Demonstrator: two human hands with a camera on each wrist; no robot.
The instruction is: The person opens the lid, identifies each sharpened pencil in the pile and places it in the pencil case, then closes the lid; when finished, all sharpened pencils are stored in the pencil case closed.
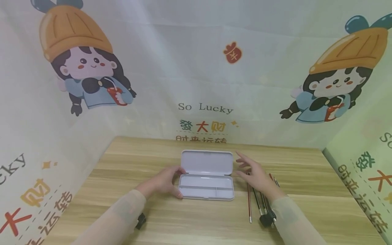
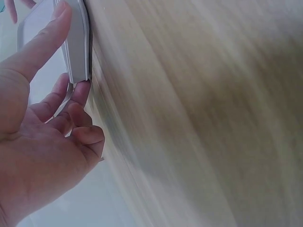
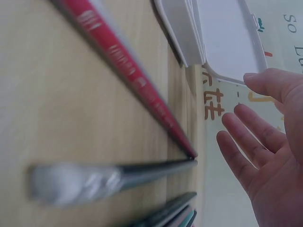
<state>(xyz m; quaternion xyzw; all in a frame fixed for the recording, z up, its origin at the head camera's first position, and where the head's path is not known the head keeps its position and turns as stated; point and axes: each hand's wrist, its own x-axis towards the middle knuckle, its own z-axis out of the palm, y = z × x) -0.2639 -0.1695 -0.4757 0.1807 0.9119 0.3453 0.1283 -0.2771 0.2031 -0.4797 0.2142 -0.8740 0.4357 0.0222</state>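
Observation:
A white pencil case (image 1: 207, 163) lies open on the wooden table, its lid raised at the back and its base split by dividers. My left hand (image 1: 163, 182) holds the case's left end, thumb at the front corner and fingers by the hinge. In the left wrist view, that thumb (image 2: 47, 45) lies along the case's side, with fingertips at the far corner. My right hand (image 1: 255, 175) hovers beside the lid's right edge with fingers spread, holding nothing. In the right wrist view, its thumb tip (image 3: 253, 82) overlaps the lid's edge.
A red pencil (image 1: 249, 200) lies right of the case. Several dark pencils (image 1: 257, 200) lie beside it, partly under my right forearm. Printed cloth (image 1: 205, 85) walls the table (image 1: 208, 224) at the back and sides.

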